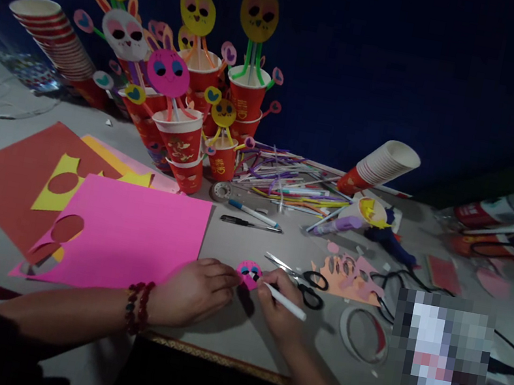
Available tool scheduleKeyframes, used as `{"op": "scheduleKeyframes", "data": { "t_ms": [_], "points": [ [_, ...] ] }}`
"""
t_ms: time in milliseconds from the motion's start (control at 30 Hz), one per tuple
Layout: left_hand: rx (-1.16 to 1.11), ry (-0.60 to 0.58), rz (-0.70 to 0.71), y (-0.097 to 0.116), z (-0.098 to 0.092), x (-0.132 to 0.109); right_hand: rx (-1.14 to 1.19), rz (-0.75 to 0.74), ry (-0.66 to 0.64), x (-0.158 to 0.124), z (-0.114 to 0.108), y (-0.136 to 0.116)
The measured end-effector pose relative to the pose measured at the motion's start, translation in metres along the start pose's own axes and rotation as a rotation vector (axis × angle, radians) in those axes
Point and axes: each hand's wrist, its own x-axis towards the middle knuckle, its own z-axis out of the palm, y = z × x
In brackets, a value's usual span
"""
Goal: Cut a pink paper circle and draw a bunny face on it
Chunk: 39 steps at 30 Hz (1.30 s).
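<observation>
A small pink paper circle (248,273) with blue and dark eye shapes lies on the grey table. My left hand (197,289) rests flat beside it, its fingertips at the circle's left edge. In my right hand (281,303) is a white pen (288,302), its tip at the circle's right side. Black-handled scissors (295,272) lie just behind my right hand. Left of my left hand spreads a large pink sheet (140,232) with round cutouts. A black pen (250,224) and a blue-capped marker (253,213) lie farther back.
Red paper cups (183,143) with bunny-faced figures stand at the back left. Colored sticks (283,180) are piled behind the pens. A tape roll (364,334), cut paper scraps (348,278) and black cables (389,289) lie to the right.
</observation>
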Motion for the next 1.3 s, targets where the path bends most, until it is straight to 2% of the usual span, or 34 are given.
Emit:
{"op": "scheduleKeyframes", "data": {
  "t_ms": [233, 600, 733, 933, 1133, 1300],
  "points": [
    [0.002, 0.001, -0.003, 0.000, 0.000, 0.000, 0.008, -0.015, -0.011, 0.001, 0.000, -0.002],
    [0.003, -0.011, -0.008, 0.001, 0.000, 0.000, 0.026, 0.055, -0.012, -0.001, -0.002, -0.001],
    [-0.007, -0.015, -0.007, 0.000, -0.001, 0.000, 0.147, 0.087, 0.100, -0.005, 0.000, 0.007],
    [-0.012, -0.026, 0.001, -0.001, -0.001, -0.001, 0.414, 0.285, 0.249, -0.002, 0.002, 0.010],
    [0.001, 0.018, 0.010, -0.003, 0.005, -0.001, 0.529, 0.362, 0.256, 0.004, -0.001, 0.014],
    [0.013, 0.044, 0.020, -0.003, 0.006, -0.001, 0.549, 0.375, 0.243, 0.004, -0.017, 0.009]
  ]
}}
